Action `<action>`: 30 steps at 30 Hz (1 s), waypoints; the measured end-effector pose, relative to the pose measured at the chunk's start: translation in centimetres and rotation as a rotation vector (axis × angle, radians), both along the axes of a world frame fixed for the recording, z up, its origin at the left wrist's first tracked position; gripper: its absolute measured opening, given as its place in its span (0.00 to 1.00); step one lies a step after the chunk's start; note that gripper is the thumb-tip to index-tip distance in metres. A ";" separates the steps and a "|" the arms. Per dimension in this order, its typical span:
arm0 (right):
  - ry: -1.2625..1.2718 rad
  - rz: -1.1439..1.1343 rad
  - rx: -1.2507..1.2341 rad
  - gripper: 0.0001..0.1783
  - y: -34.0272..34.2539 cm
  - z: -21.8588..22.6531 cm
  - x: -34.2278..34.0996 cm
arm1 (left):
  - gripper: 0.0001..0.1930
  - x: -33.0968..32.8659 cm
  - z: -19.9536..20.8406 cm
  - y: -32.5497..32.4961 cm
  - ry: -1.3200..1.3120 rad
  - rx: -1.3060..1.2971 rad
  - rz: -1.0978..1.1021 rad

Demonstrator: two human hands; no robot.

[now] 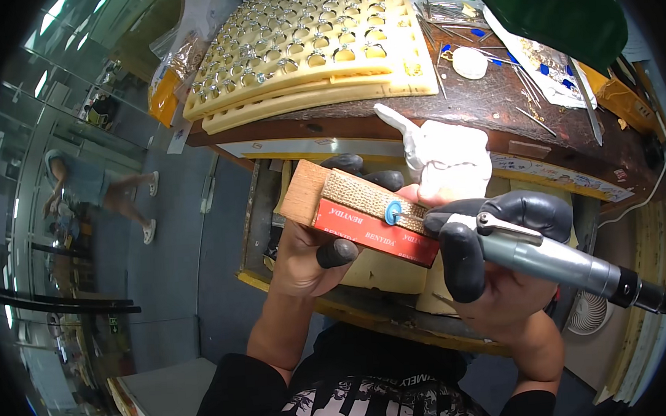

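Observation:
My left hand, black rubber covers on its fingertips, is closed around a wooden block. Red printed paper covers the block's near side, and a rough, tan strip runs along its top. In my right hand, also with black-covered fingers, is a silver rotary handpiece, pointing left. A small blue disc on its tip lies against the strip; whether it spins I cannot tell. Just beyond the block, a white-wrapped piece juts from the bench edge.
Yellow trays carry many rings on the dark bench. Thin metal tools, a round white piece and long tweezers lie to the right. A green lamp shade hangs above. At left, another person is beyond glass.

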State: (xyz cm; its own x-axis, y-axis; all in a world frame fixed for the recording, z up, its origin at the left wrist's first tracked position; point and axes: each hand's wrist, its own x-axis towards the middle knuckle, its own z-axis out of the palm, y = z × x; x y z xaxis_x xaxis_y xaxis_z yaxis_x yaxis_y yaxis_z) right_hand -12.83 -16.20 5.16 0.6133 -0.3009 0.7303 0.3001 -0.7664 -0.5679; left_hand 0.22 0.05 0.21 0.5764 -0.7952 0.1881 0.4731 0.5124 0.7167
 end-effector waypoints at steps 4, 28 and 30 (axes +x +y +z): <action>0.014 0.015 -0.051 0.04 -0.1 0.1 0.0 | 0.42 0.0 -0.1 0.1 -0.019 0.003 -0.002; 0.002 0.132 0.177 0.05 0.2 -0.9 0.0 | 0.41 -0.2 0.2 0.1 -0.032 0.044 0.046; 0.031 0.126 0.202 0.05 0.1 -1.2 0.0 | 0.41 -0.2 0.1 0.1 -0.024 0.043 0.045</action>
State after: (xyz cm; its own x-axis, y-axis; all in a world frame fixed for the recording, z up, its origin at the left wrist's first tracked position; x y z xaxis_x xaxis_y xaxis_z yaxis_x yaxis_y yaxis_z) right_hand -12.83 -16.07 3.92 0.6761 -0.3590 0.6434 0.3663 -0.5939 -0.7163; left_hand 0.05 0.12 0.29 0.6071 -0.7765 0.1689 0.4328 0.5014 0.7492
